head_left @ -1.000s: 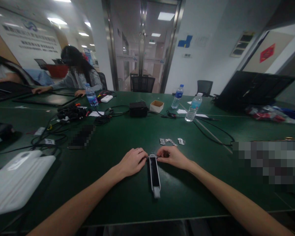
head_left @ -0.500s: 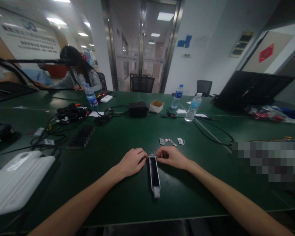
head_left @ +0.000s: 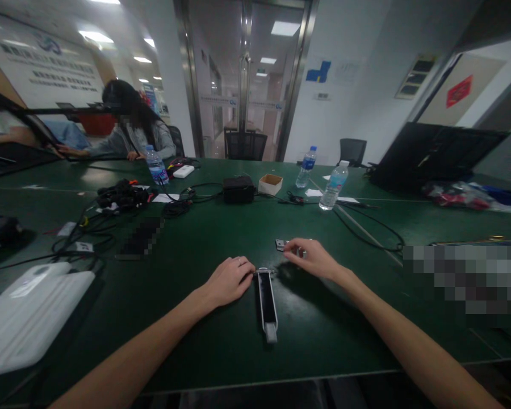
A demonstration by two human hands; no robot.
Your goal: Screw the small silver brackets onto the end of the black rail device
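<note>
White-framed device (head_left: 268,298) might swivel if the left hand (head_left: 230,281) at its eleven o'clock slides; whether its fingers (head_left: 245,271) or the right hand (head_left: 314,258) grasp anything, I cannot tell.

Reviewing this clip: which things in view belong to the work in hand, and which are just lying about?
Likely in use:
white-framed strip, left hand at its far end
small metal plate, by the fingertips of the right hand

Apparently just lying about:
three water bottles
small open box
black box
white panels
</note>
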